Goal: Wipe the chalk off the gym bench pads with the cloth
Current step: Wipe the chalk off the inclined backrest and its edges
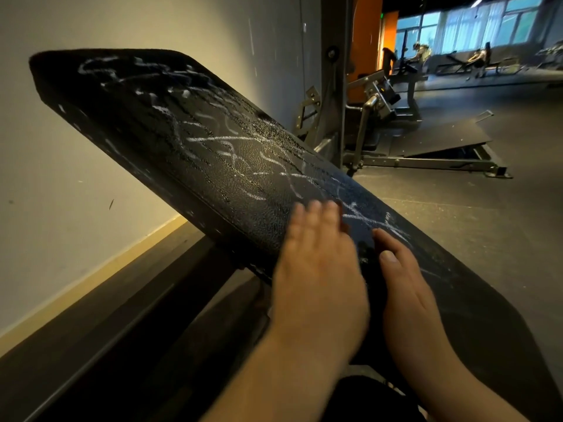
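1. Bench pad (213, 153): black, inclined beside the wall (76, 178), with white chalk scribbles (243, 153) across most of its surface.
2. Left hand (316, 263): blurred, fingers straight and together, flat on the pad's lower part.
3. Right hand (408, 287): resting on the pad just beside the left; grip cannot be told.

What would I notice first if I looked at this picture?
The white chalk scribbles all over the black, tilted bench pad in the middle jump out first. Next come two hands at the bottom: the left hand lies flat and blurry on the pad, and the right hand rests beside it.
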`<state>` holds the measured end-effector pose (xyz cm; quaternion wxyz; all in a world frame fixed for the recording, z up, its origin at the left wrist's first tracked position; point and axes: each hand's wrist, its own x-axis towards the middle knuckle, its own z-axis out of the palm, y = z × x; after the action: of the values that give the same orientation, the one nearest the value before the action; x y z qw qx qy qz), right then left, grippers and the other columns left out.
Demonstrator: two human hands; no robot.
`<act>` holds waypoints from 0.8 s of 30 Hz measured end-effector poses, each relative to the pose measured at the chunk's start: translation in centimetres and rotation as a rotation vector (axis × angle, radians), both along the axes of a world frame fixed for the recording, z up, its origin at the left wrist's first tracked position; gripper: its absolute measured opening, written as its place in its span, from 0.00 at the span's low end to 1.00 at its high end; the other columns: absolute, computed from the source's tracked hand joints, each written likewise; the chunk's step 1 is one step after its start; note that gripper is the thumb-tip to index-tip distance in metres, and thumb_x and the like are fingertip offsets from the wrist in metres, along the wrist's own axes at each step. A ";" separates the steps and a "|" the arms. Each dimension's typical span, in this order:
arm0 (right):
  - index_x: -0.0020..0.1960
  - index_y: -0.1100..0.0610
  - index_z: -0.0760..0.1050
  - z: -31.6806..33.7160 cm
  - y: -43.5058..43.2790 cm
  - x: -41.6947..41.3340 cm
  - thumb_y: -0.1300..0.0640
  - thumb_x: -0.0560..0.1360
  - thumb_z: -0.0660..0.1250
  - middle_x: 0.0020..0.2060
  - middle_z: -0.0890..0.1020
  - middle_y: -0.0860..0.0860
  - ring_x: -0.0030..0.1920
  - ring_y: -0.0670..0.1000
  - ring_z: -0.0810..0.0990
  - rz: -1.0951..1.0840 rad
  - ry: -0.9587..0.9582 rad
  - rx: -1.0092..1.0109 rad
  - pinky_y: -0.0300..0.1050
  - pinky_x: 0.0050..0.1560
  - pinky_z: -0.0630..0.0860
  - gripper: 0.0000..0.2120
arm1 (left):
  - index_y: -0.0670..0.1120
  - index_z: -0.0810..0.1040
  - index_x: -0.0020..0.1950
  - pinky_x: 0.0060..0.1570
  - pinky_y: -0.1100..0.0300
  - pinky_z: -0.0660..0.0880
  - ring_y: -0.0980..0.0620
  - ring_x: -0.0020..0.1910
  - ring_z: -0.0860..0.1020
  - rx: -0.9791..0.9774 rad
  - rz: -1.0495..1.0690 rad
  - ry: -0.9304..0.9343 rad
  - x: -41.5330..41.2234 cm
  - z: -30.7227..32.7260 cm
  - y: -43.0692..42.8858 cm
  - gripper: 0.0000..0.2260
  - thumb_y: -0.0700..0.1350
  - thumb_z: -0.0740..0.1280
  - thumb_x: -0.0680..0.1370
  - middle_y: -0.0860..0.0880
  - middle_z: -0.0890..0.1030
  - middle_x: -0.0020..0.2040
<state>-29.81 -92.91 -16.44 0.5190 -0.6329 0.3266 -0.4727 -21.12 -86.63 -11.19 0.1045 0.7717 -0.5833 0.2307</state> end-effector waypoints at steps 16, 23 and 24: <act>0.66 0.42 0.72 0.2 0.0 -0.7 0.53 0.85 0.54 0.52 0.80 0.30 0.56 0.33 0.78 -0.011 -0.104 0.064 0.34 0.56 0.74 0.14 | 0.41 0.81 0.63 0.74 0.44 0.56 0.44 0.75 0.67 0.014 -0.163 -0.016 0.1 -1.3 0.5 0.24 0.48 0.54 0.76 0.43 0.72 0.73; 0.64 0.43 0.75 0.6 0.3 -1.0 0.54 0.85 0.54 0.50 0.79 0.29 0.53 0.32 0.78 -0.032 -0.100 0.045 0.28 0.49 0.75 0.14 | 0.44 0.77 0.67 0.72 0.43 0.56 0.35 0.74 0.65 -0.120 0.127 0.111 4.7 1.7 0.4 0.20 0.48 0.59 0.78 0.40 0.72 0.72; 0.63 0.44 0.75 0.6 0.3 -1.0 0.56 0.84 0.55 0.51 0.80 0.29 0.53 0.31 0.78 -0.046 -0.112 0.040 0.28 0.50 0.75 0.14 | 0.43 0.76 0.68 0.73 0.42 0.55 0.34 0.74 0.65 -0.107 0.159 0.117 3.8 1.5 0.1 0.21 0.49 0.58 0.78 0.38 0.71 0.71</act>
<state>-30.85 -92.64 -15.86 0.5381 -0.5872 0.3210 -0.5125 -17.30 -86.51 -9.66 0.1610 0.8210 -0.5001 0.2236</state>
